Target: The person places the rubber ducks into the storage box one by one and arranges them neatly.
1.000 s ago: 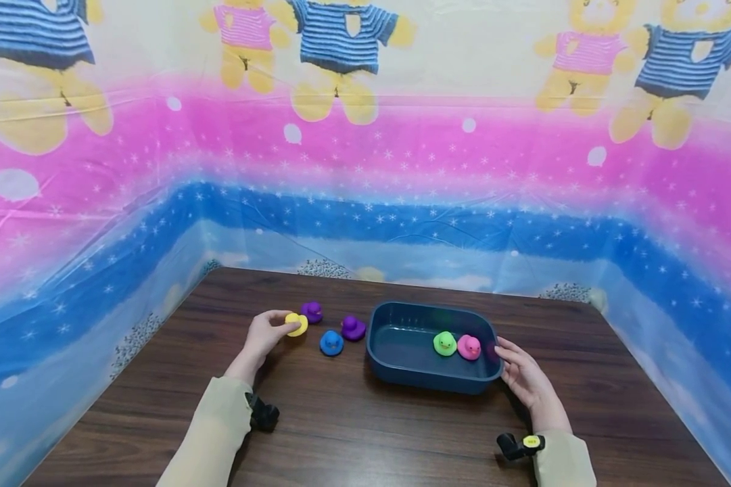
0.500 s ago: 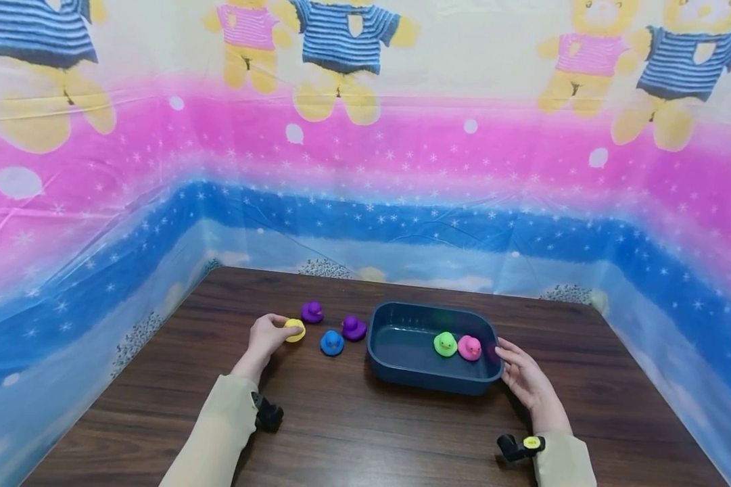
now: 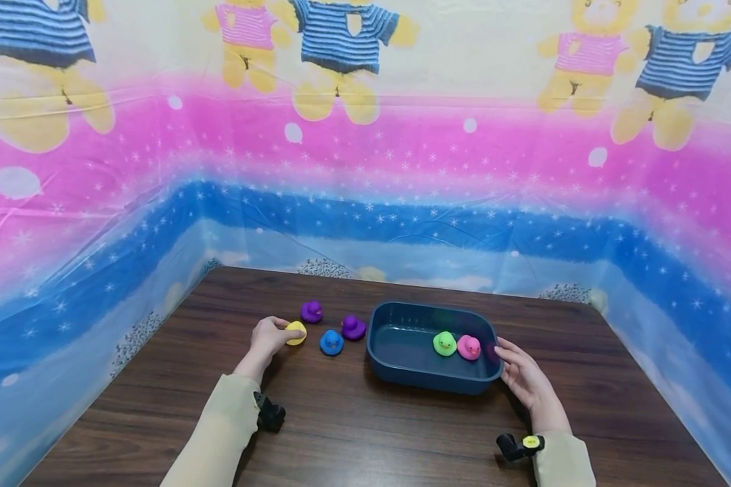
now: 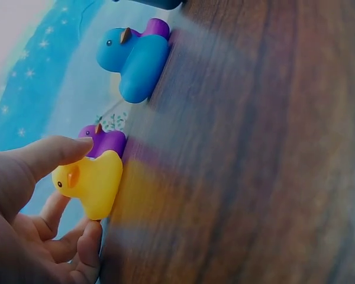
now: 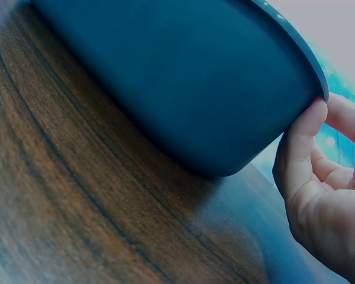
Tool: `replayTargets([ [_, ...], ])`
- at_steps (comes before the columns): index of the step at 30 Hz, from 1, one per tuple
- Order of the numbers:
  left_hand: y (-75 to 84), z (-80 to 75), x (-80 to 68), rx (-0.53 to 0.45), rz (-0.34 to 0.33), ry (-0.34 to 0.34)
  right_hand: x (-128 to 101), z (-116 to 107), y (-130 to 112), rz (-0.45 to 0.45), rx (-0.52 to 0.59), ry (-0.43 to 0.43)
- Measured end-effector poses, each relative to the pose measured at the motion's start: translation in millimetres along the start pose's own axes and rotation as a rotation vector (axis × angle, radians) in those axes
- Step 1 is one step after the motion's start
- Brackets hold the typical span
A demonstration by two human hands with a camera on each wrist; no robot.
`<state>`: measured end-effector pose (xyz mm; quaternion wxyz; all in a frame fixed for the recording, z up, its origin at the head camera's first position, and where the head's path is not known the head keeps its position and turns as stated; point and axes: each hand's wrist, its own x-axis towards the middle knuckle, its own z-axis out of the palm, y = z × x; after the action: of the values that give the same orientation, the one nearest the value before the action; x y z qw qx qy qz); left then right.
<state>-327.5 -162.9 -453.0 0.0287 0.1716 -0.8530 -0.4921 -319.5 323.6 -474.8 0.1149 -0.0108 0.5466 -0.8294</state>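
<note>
My left hand (image 3: 269, 338) pinches a yellow rubber duck (image 4: 96, 182) between thumb and fingers, low over the brown table (image 3: 316, 426). Just beyond it sits a purple duck (image 3: 312, 312). To its right are a blue duck (image 3: 331, 343) and another purple duck (image 3: 354, 328). The right hand (image 3: 526, 379) holds the right end of a dark blue plastic bin (image 3: 426, 381), thumb and forefinger meeting at its rim in the right wrist view. Inside the bin, toward its right end, a green duck (image 3: 445, 343) and a pink duck (image 3: 469, 347) sit side by side.
A printed cloth (image 3: 402, 216) with bears and snowflakes hangs round the back and sides of the table. Each wrist wears a small black camera, one on the left (image 3: 270, 414) and one on the right (image 3: 514, 446).
The left hand, pinching the yellow duck, has shifted slightly nearer to me, so a gap now shows between that duck and the far purple one. The right hand and bin hold still.
</note>
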Motion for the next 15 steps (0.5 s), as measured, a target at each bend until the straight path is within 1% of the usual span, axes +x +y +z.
replayTargets([
  [2, 0.2, -0.2, 0.1, 0.010, 0.006, 0.012, 0, 0, 0, -0.003, -0.006, -0.002],
  [6, -0.4, -0.9, 0.0, -0.002, 0.021, -0.012, 1, -1, 1, -0.014, -0.017, -0.004],
  [12, -1.8, -6.9, 2.1, -0.073, 0.034, -0.122, 3, -3, 3, -0.018, -0.032, -0.002],
  [15, -2.0, -13.0, 5.3, -0.116, 0.064, -0.185, 2, -3, 2, -0.017, -0.041, -0.001],
])
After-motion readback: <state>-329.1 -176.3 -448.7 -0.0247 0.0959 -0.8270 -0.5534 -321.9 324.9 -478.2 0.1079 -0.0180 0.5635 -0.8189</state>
